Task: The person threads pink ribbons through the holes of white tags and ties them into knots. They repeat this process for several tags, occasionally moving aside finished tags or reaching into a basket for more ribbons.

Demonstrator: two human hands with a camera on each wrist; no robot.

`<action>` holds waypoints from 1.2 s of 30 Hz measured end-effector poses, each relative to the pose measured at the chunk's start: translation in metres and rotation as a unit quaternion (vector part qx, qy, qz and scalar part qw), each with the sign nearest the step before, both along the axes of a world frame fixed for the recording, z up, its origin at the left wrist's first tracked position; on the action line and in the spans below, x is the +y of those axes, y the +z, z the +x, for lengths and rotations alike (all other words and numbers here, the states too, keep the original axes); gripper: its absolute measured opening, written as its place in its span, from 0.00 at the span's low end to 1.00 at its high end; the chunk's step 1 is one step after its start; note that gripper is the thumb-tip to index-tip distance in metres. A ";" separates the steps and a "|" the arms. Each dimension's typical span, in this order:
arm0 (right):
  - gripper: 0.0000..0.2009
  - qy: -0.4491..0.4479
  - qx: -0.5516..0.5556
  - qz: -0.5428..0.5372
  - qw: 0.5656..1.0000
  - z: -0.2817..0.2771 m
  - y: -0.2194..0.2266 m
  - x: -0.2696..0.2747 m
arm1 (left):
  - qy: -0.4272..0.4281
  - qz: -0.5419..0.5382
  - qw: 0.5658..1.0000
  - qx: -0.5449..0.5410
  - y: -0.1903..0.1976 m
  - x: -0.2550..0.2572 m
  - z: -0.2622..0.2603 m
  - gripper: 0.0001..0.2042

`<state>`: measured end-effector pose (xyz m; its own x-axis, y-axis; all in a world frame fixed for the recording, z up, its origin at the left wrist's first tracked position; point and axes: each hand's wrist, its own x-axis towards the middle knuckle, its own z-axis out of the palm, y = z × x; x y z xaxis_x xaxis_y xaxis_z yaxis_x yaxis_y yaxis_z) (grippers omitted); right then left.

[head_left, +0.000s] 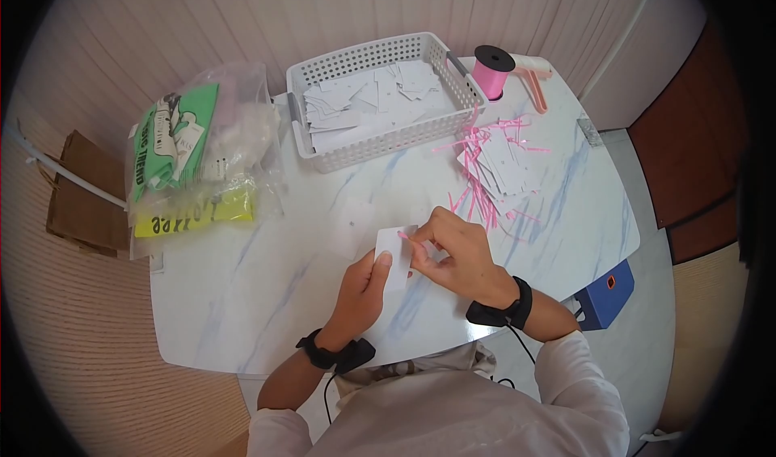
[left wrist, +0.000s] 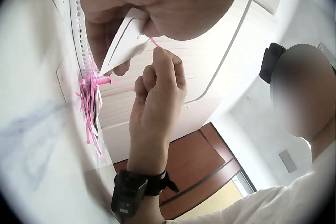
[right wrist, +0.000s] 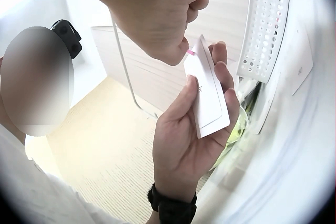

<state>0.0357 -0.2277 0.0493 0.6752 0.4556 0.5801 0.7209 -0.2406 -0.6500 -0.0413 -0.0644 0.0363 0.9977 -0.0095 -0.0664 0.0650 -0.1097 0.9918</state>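
A white card tag is held up in my left hand, thumb on its face and fingers behind. Small printing and a thin outline mark the card in the right wrist view. My right hand pinches a pink ribbon at the card's top edge. One end of that ribbon trails out past the right hand's curled fingers in the right wrist view. Beyond the right hand lies a pile of white tags with pink ribbons on the marbled table.
A white perforated basket with loose white cards stands at the back. Right of it are a pink ribbon spool and a pink-handled tool. Clear plastic bags with green and yellow packets lie at the left. A blue box sits below the right edge.
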 end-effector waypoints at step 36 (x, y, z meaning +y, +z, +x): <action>0.06 -0.023 0.037 0.016 0.999 0.003 0.002 -0.004 | -0.035 -0.347 0.935 0.060 0.010 0.013 0.009 0.28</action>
